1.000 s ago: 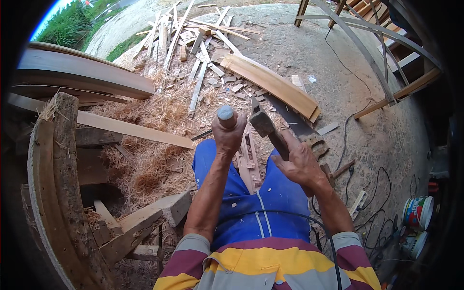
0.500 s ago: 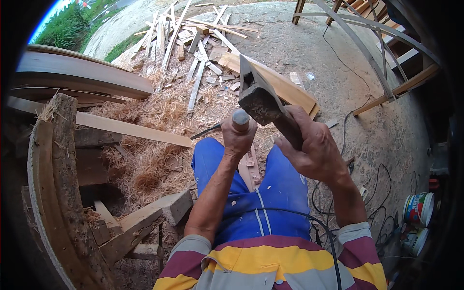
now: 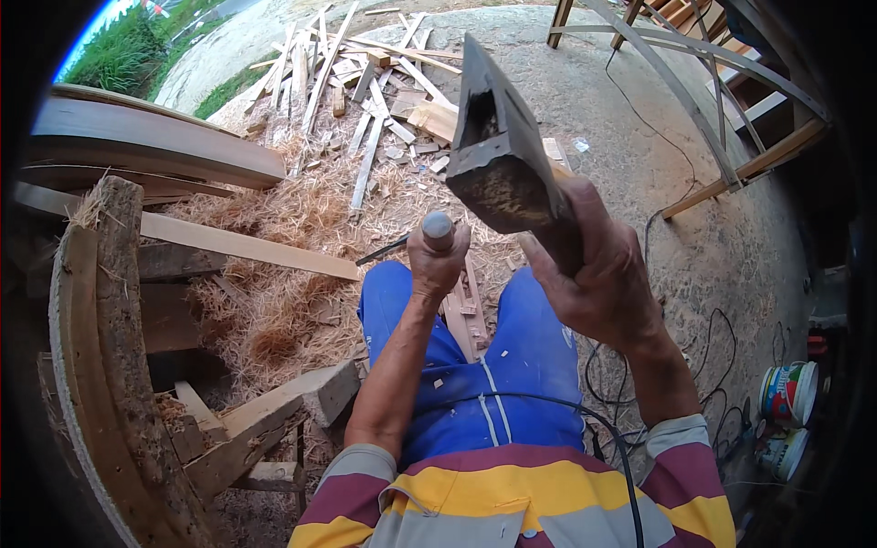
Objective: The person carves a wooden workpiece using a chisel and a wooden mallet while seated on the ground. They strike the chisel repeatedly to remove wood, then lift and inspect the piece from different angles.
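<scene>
My left hand point(image 3: 437, 267) grips an upright tool handle point(image 3: 438, 225) with a rounded grey top; its working end is hidden. My right hand point(image 3: 603, 274) is closed round the handle of a heavy, dark steel striking tool point(image 3: 507, 173), its large head raised above and right of the grey top, not touching it. Below my hands, between my blue-trousered knees, lies a pinkish wooden piece point(image 3: 469, 324) with cut recesses. A black cord point(image 3: 557, 405) crosses my lap.
Rough timbers point(image 3: 128, 347) and stacked boards point(image 3: 160, 146) stand at my left. Wood shavings point(image 3: 256, 320) and offcuts point(image 3: 356, 73) cover the ground ahead. A wooden frame point(image 3: 694, 110) stands at upper right; cables point(image 3: 717, 338) and buckets point(image 3: 787, 393) lie at right.
My right hand has raised the striking tool, bringing its head higher and closer to the camera. My left hand and handle moved right and are now slightly lower than half a second ago.
</scene>
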`<state>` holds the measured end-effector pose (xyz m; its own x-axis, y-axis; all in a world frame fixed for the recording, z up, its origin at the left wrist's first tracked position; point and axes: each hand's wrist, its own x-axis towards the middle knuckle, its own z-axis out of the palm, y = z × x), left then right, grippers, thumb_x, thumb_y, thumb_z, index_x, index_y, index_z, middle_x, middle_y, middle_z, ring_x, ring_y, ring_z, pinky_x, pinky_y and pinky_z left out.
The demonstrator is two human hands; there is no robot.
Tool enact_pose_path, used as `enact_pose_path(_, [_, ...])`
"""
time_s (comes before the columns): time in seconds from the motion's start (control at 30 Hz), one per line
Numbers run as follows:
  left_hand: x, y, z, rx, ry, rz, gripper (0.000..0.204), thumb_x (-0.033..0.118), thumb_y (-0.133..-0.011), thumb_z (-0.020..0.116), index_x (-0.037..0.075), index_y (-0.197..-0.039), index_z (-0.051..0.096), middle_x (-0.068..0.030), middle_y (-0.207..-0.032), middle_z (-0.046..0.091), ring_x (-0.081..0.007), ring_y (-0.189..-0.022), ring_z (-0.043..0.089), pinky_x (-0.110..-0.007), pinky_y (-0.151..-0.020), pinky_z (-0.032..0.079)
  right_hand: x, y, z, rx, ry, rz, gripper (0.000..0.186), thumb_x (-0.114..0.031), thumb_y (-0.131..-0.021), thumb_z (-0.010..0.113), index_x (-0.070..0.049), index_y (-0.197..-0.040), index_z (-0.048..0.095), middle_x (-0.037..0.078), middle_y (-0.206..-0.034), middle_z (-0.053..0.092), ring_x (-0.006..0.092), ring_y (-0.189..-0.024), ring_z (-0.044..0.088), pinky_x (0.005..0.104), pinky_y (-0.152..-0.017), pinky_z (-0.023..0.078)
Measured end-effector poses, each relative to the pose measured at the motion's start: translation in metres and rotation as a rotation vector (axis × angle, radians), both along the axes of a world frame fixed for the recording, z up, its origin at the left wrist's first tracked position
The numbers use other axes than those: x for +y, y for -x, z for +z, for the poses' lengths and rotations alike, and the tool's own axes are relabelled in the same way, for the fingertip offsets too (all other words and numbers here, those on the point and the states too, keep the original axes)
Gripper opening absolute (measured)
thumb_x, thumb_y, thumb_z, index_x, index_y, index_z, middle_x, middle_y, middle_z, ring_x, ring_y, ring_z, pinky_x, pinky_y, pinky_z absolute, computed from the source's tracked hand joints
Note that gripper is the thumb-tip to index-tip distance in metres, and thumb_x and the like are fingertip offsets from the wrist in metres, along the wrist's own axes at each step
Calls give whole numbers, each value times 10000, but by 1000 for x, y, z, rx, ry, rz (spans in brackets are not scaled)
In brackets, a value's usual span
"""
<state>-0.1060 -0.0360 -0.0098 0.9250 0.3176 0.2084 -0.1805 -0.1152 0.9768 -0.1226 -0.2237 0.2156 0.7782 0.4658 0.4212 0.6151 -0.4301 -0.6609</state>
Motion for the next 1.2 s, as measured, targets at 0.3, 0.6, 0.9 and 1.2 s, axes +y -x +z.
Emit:
enact_pose_path(0.3, [-1, 47, 25, -158, -284, -19, 281, 93, -756, 822, 36, -998, 691, -54, -872, 702, -180, -791, 705, -308, -716, 552, -17, 11, -72, 369, 440, 91, 357, -91, -820, 688, -35, -1114, 493, 242, -881, 657, 480, -838, 647, 528, -729, 509])
enact_pose_path(0.6, [5, 10, 32, -84, 165, 88, 172, 55, -824, 790, 55, -790, 621, 29, -716, 619, -39, -662, 572, -225, -596, 483, -12, 13, -71, 434, 125, -13, 355, -100, -868, 678, -33, -1167, 498, 274, -895, 674, 483, -907, 661, 496, -730, 536])
enact_pose_path(0.9, [14, -8, 14, -139, 213, 164, 166, 45, -814, 785, 48, -776, 623, 23, -724, 625, -53, -654, 584, -243, -599, 489, -11, 10, -66, 471, 210, 29, 433, -144, -829, 722, -46, -1209, 539, 226, -946, 678, 446, -880, 672, 472, -769, 520])
enact_pose_path(1.2, [10, -9, 4, -150, 93, 80, 291, -49, -760, 761, 16, -1040, 718, -27, -971, 730, -104, -887, 675, -278, -804, 550, -3, -1, -40, 327, 127, 85, 313, -83, -855, 666, -30, -1114, 498, 245, -825, 654, 461, -791, 658, 497, -670, 509])
